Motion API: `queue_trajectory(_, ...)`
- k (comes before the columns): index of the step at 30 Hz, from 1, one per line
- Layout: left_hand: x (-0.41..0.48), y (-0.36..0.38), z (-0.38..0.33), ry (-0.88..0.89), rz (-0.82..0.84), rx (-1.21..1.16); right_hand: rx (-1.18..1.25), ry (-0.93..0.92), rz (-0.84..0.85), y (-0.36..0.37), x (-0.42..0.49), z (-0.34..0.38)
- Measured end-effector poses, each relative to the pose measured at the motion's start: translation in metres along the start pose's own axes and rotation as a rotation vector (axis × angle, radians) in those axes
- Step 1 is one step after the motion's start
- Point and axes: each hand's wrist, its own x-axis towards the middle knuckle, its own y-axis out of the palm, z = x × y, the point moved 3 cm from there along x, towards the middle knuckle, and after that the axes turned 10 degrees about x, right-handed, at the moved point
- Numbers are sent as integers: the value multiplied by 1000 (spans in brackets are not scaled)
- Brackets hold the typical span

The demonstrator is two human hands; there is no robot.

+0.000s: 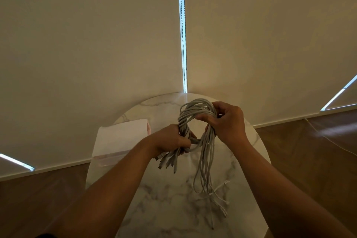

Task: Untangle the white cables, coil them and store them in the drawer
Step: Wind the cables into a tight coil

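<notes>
Nearest, loose ends of the white cables (193, 105) trail down onto the marble table (168, 208), at five o'clock from the hands. Above them the left hand (170, 141) curls its fingers round the coiled loop at seven o'clock, with plug ends sticking out below the fist. The right hand (228, 121) grips the loop at two o'clock, fingers wrapped round the strands. Farther off, at ten o'clock, a white box (119, 137) lies on the table, with pale blinds (96, 44) behind.
</notes>
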Motion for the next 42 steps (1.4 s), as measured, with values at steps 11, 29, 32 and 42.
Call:
queue_trajectory(11, 4, 10, 12, -32, -76, -448, 34, -12, -70, 2, 7, 0)
queue_trajectory(29, 4, 15, 9, 218, -414, -169, 562, 271, -25, 8, -6, -2)
queue_trajectory(32, 2, 16, 10, 288, -314, -387, 567, 266, -8, 9, -8, 2)
queue_trajectory(42, -3, 0, 1, 477, -162, -611, 342, 148, 29, 14, -7, 14)
